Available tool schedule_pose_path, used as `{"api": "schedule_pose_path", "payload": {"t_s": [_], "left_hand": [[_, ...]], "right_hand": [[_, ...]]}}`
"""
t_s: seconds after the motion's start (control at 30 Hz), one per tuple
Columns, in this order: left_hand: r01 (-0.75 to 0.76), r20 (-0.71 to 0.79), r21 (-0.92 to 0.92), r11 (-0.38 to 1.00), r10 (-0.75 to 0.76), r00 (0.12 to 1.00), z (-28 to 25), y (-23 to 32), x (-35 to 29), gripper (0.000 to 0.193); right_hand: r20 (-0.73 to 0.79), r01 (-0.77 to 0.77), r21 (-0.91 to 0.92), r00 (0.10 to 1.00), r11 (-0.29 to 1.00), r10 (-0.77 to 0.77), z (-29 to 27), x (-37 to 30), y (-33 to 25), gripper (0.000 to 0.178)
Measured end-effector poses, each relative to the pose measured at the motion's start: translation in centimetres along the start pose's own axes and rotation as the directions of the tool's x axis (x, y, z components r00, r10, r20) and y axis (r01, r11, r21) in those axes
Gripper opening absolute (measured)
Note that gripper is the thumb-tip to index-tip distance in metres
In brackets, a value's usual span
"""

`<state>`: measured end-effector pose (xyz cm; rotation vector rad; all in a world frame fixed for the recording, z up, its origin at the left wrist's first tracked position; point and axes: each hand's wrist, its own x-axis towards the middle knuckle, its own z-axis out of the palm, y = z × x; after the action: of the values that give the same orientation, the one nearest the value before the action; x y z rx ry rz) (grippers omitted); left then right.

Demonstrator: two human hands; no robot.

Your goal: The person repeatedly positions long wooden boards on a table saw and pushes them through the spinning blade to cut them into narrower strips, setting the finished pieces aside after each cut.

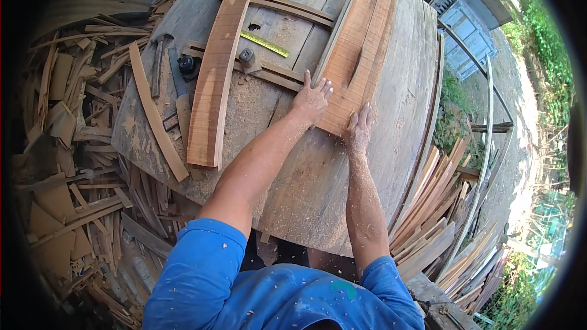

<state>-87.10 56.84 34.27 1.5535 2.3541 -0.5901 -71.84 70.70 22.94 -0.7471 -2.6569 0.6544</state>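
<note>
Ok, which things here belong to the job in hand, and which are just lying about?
Likely in use:
reddish-brown planking, touched by left hand and right hand
wooden rails
wooden tabletop

Apparently lying about:
hammer
yellow measuring strip
scrap wood

Hammer (157, 68), sawdust (247, 102) and piled wood scraps (98, 209) mark a carpentry workshop.

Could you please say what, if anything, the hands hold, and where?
The left hand and right hand touch the wide timber at its near end; gripping is unclear.
</note>
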Motion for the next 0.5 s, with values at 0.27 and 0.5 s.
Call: {"api": "schedule_pose_path", "payload": {"t_s": [0.27,0.5], "left_hand": [[-0.007,-0.045,-0.036,0.999,0.006,0.999,-0.8,-0.7,3.5,0.118],[-0.008,-0.060,-0.026,1.000,0.006,0.998,-1.5,-1.5,5.9,0.115]], "right_hand": [[-0.117,0.059,-0.126,0.990,0.990,-0.074,1.0,3.4,3.3,0.055],[-0.098,0.057,-0.221,0.992,0.974,-0.081,1.7,5.9,5.3,0.057]]}}
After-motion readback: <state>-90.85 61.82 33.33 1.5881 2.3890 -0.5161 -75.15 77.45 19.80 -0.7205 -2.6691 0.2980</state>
